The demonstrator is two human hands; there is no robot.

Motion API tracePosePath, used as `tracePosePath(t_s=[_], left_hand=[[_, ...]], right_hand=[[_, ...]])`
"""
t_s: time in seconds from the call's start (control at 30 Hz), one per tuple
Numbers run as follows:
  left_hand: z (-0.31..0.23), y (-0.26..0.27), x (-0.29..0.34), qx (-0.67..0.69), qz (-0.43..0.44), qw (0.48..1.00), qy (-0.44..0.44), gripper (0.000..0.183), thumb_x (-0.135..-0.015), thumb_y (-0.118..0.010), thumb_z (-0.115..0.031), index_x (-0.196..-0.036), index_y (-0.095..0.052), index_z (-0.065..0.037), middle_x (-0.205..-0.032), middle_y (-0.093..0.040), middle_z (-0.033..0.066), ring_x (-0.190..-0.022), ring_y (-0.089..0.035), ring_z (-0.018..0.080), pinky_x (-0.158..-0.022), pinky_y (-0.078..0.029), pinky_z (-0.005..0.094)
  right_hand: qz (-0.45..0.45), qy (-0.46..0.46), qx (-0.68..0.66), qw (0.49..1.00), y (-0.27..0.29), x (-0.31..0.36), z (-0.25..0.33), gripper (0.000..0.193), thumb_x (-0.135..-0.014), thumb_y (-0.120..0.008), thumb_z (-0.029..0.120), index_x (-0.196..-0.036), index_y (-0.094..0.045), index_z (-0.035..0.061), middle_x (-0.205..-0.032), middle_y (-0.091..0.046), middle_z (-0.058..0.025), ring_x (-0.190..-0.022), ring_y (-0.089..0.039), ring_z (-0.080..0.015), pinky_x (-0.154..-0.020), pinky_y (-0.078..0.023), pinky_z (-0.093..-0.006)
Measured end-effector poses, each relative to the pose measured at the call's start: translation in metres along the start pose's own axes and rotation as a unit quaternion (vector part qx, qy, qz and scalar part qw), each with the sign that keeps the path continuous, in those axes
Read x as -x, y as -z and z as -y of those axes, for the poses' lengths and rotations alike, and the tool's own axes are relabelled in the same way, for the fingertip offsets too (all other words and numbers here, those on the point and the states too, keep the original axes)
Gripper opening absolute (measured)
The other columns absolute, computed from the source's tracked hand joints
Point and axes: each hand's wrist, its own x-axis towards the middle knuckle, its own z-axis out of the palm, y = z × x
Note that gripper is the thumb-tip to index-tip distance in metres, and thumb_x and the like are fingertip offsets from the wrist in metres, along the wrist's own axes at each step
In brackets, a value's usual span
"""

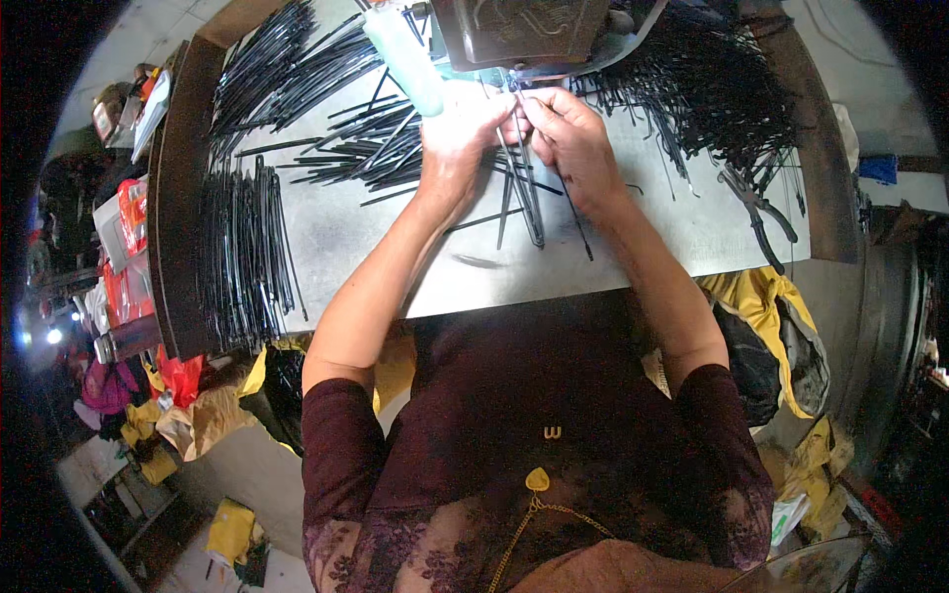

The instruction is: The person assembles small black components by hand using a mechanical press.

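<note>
Both my hands are at the far middle of the white tabletop (474, 282), close under the dark metal head of a machine (519, 35). My left hand (463, 127) is closed, its thumb and fingers pinching thin black metal rods (527, 203) that look like umbrella ribs. From the other side my right hand (575, 143) pinches the same rods near their upper ends, fingertips almost touching those of the left. The rods' lower ends point back toward me. Glare and the fingers hide the exact point where the rods meet the machine.
Black rods lie in bundles at the left (242, 247) and far left, with a loose heap (366, 148) beside my left hand. A tangled pile (692, 89) fills the far right. Dark pliers (757, 215) lie near the right edge. A pale tube-shaped lamp (405, 61) shines above my left hand.
</note>
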Motion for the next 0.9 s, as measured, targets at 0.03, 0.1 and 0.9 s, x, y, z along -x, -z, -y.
tracePosePath(t_s=[0.03,0.1,0.9], left_hand=[[-0.003,-0.003,0.002,-0.009,-0.008,1.0,-0.003,0.008,-0.081,-0.064,-0.006,-0.08,-0.059,0.0,-0.073,-0.062,0.0084,-0.063,-0.058,0.0152,-0.058,-0.047,0.0253],[-0.002,0.0,-0.002,-0.013,-0.002,1.0,0.003,0.008,-0.081,-0.064,-0.006,-0.081,-0.059,0.001,-0.073,-0.062,0.0085,-0.063,-0.058,0.0152,-0.058,-0.046,0.0252],[-0.009,-0.002,0.0,-0.074,-0.012,0.997,0.036,0.008,-0.081,-0.063,-0.006,-0.081,-0.058,0.001,-0.074,-0.063,0.0096,-0.063,-0.061,0.0152,-0.059,-0.049,0.0249]], right_hand=[[-0.005,-0.002,0.007,1.0,0.0,0.0,0.0,0.018,-0.094,-0.052,0.016,-0.102,-0.059,0.0016,-0.075,-0.056,0.0023,-0.052,-0.039,-0.002,-0.045,-0.028,-0.016],[-0.004,0.001,0.003,1.0,0.0,-0.001,0.0,0.018,-0.094,-0.052,0.016,-0.102,-0.059,0.0017,-0.075,-0.055,0.0024,-0.052,-0.039,-0.002,-0.045,-0.028,-0.0161],[0.016,-0.012,0.018,1.0,0.006,0.003,0.005,0.019,-0.093,-0.053,0.021,-0.1,-0.061,0.0045,-0.069,-0.052,0.0059,-0.051,-0.038,-0.0006,-0.043,-0.026,-0.0169]])
